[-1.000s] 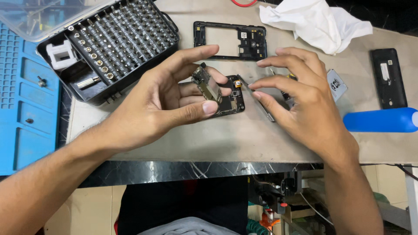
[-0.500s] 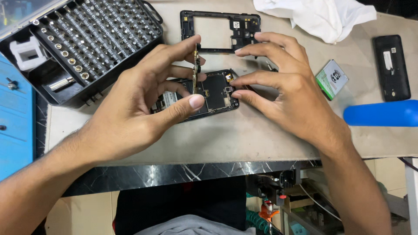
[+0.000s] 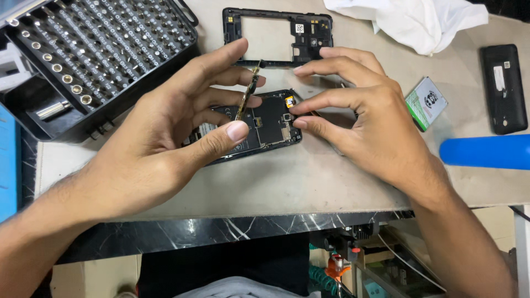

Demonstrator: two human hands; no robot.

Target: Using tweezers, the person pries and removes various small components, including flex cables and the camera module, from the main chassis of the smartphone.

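At mat centre, hands (image 3: 165, 138) tilt circuit board (image 3: 248, 98) edgewise

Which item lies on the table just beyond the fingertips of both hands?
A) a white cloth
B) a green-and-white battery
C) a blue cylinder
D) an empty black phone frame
D: the empty black phone frame lies just past the left hand and right hand, which work on the opened phone.

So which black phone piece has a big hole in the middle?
The black frame at the top of the table, beyond both hands. The phone body under the fingers is filled with parts, and the back cover at right is solid.
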